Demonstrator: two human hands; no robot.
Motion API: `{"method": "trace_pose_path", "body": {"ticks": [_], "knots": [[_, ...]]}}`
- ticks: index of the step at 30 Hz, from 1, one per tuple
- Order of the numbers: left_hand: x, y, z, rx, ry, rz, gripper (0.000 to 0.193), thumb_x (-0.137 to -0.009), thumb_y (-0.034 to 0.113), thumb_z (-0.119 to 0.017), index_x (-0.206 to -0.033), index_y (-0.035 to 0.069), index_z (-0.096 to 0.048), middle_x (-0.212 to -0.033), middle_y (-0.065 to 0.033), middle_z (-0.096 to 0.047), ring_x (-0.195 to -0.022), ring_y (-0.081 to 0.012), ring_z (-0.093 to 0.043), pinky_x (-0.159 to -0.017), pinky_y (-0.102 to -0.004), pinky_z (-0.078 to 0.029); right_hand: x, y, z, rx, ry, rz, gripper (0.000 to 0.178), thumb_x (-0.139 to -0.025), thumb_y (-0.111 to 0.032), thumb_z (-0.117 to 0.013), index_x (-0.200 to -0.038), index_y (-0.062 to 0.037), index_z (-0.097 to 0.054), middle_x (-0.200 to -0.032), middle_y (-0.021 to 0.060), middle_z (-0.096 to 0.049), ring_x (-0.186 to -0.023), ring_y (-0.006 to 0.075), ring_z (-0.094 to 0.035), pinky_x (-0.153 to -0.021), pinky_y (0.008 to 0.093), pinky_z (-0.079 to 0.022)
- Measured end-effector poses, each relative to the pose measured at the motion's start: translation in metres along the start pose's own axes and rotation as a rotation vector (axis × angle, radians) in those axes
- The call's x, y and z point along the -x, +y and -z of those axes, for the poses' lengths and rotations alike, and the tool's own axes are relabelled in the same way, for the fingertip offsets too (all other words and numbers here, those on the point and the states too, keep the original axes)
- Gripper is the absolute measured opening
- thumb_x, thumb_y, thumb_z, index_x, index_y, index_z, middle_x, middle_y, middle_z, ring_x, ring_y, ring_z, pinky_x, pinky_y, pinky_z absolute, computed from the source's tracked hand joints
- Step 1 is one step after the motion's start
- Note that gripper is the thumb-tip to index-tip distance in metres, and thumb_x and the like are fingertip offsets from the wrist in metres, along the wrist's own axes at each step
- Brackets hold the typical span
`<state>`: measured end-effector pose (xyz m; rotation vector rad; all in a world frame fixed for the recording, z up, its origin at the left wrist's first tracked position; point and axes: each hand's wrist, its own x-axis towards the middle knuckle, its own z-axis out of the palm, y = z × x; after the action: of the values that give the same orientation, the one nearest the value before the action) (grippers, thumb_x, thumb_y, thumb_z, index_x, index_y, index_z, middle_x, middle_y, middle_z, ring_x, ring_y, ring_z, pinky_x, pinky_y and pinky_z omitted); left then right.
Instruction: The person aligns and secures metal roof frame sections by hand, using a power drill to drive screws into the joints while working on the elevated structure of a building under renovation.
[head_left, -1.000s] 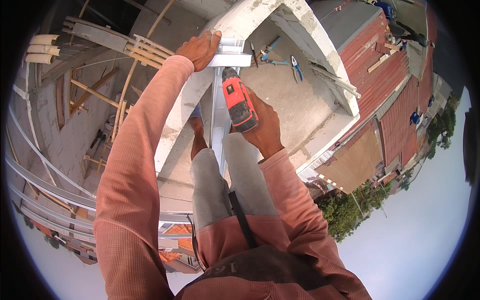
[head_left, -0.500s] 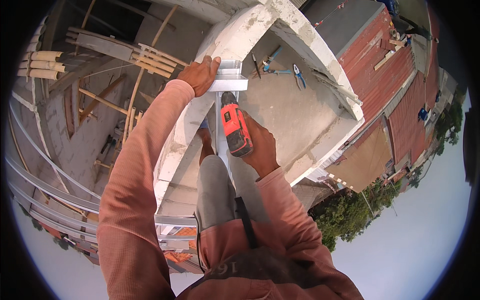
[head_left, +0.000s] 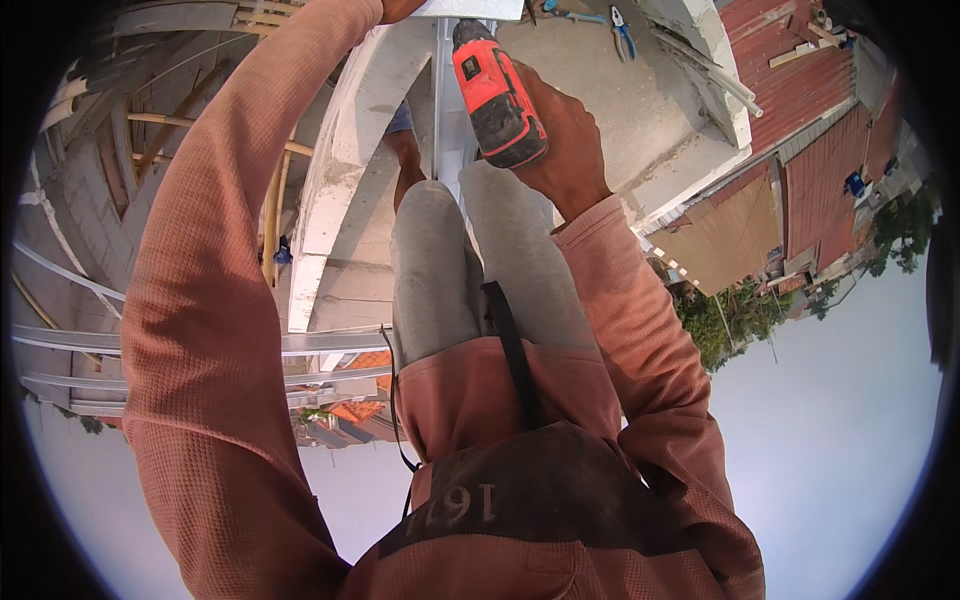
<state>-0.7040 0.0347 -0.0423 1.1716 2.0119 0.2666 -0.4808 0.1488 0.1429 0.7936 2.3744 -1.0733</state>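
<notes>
My right hand [head_left: 565, 140] is wrapped around a red and black cordless drill [head_left: 492, 92]. The drill's dark chuck points toward a short silvery metal profile [head_left: 470, 9] at the top edge; whether its tip touches the metal cannot be made out. At the top edge only a bit of my left hand [head_left: 400, 8] shows, beside that profile, and its fingers are out of view. Below the drill runs a long silvery metal channel [head_left: 448, 120], lengthwise toward my knees.
Blue-handled pliers [head_left: 623, 36] and another blue-handled tool [head_left: 572, 14] lie on the concrete ledge to the right. White block walls [head_left: 350, 130] frame the ledge. Metal rails [head_left: 335, 343] cross at left, near bamboo poles [head_left: 272, 210]. Red corrugated roofs [head_left: 835, 190] lie far right, below.
The view has shifted, so my hands, the drill and the profile sit higher in the picture. My left fingers, seen before on the metal profile, are now cut off. The drill remains in my right hand.
</notes>
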Motion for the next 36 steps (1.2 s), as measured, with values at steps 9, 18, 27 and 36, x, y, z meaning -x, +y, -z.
{"method": "trace_pose_path", "body": {"ticks": [9,18,27,36], "knots": [[-0.008,0.018,0.022,0.184,0.011,0.022,0.052,-0.108,0.037,-0.025,-0.134,0.003,-0.053,-0.130,-0.0327,-0.060,-0.118,-0.0520,-0.057,-0.105,-0.0556,-0.043,-0.005,-0.003,0.016,0.131,-0.035,-0.003,0.057,-0.071,-0.033,-0.083,-0.125,-0.0209,-0.066,-0.099,0.0076,-0.077,-0.093,0.0369,-0.072,-0.080,0.0477,-0.057],[-0.009,0.016,0.018,0.161,0.034,-0.048,0.048,-0.107,0.034,-0.030,-0.135,0.004,-0.055,-0.134,-0.0302,-0.059,-0.120,-0.0497,-0.058,-0.104,-0.0548,-0.046,-0.009,-0.021,0.030,0.100,-0.087,0.076,0.038,-0.090,-0.033,-0.067,-0.120,-0.0102,-0.064,-0.101,0.0212,-0.073,-0.093,0.0434,-0.069,-0.080,0.0506,-0.054],[-0.015,0.016,0.019,0.091,-0.074,0.005,0.049,-0.107,0.035,-0.030,-0.132,0.004,-0.058,-0.127,-0.0308,-0.063,-0.116,-0.0495,-0.061,-0.100,-0.0548,-0.048,-0.015,-0.013,0.031,0.274,-0.152,0.063,0.043,-0.064,-0.028,-0.079,-0.102,-0.0155,-0.065,-0.089,0.0102,-0.075,-0.086,0.0375,-0.072,-0.076,0.0482,-0.057],[-0.025,0.000,-0.002,-0.083,0.063,-0.122,0.043,-0.106,0.029,-0.034,-0.133,0.005,-0.056,-0.124,-0.0293,-0.063,-0.110,-0.0486,-0.064,-0.098,-0.0552,-0.049,-0.019,-0.012,0.038,0.318,-0.163,0.118,0.026,-0.093,-0.033,-0.062,-0.106,-0.0106,-0.063,-0.095,0.0176,-0.073,-0.091,0.0402,-0.070,-0.078,0.0517,-0.053]]}}
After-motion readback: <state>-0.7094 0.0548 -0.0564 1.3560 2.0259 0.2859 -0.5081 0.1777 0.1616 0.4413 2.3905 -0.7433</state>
